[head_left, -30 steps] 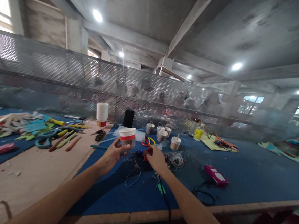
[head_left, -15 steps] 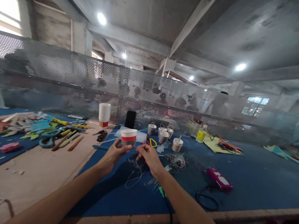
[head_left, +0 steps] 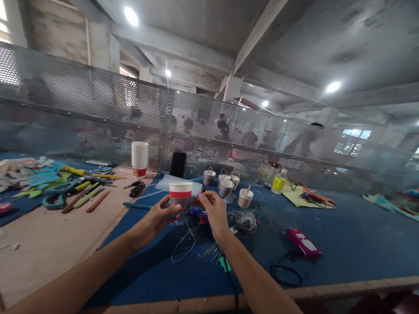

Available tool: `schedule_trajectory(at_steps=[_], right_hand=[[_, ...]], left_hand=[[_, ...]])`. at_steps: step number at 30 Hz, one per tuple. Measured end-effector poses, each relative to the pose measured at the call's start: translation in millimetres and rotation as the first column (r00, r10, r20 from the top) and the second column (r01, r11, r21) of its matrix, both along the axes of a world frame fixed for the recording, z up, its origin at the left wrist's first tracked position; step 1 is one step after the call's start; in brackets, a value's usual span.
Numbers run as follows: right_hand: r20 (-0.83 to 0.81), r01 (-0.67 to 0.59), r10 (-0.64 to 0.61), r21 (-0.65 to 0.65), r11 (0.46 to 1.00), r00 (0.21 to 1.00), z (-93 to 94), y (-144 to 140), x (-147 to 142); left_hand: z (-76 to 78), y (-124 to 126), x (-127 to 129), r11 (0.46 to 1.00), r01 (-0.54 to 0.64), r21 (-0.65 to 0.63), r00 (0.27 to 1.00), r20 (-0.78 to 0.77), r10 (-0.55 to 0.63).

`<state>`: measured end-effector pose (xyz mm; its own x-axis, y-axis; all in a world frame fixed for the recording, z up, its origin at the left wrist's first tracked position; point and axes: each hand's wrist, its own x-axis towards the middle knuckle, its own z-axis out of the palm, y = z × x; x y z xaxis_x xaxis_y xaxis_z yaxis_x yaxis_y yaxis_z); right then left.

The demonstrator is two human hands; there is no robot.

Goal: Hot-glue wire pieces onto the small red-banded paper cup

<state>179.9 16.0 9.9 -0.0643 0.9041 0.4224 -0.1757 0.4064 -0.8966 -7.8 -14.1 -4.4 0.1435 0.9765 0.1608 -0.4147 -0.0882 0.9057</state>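
Observation:
A white paper cup (head_left: 180, 191) with a red band is in my left hand (head_left: 158, 219), tilted slightly. Its lower part looks grey, like the cord-wrapped small cups behind. Close to the cup's right side, my right hand (head_left: 213, 209) has thumb and forefinger pinched together. What they hold is too small to make out. Below the hands, a thin grey cord (head_left: 183, 256) lies in loops on the blue mat. A blue and red tool (head_left: 199, 215), partly hidden by my right hand, lies behind the cord.
Several small grey cups (head_left: 226, 187) stand behind my right hand, near a cord bundle (head_left: 245, 221). Stacked paper cups (head_left: 139, 157) and a phone (head_left: 178, 164) stand by the perforated screen. Scissors (head_left: 56, 198) and sculpting tools are left; a purple device (head_left: 303, 243) is right.
My right hand has risen from below the cup's side to beside its rim. My left hand still holds the cup. The view has shifted slightly to the right.

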Motion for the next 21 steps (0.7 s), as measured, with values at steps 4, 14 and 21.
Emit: schedule_trajectory(at_steps=[4,14,21], right_hand=[[-0.008,-0.001,0.001,-0.011,1.000,1.000,2.4,-3.7,-0.3],[0.052,0.075,-0.077,0.031,0.997,0.996,-4.1,2.1,1.0],[0.011,0.003,-0.003,-0.008,1.000,1.000,-6.4,4.4,-0.3]], left_hand=[[0.1,-1.3,-1.0,1.000,0.026,0.007,1.000,0.000,-0.026],[-1.2,-1.1,-1.8,0.997,0.076,0.011,0.997,0.006,-0.077],[0.9,-4.3,-0.1,0.995,0.097,0.019,0.995,0.023,-0.098]])
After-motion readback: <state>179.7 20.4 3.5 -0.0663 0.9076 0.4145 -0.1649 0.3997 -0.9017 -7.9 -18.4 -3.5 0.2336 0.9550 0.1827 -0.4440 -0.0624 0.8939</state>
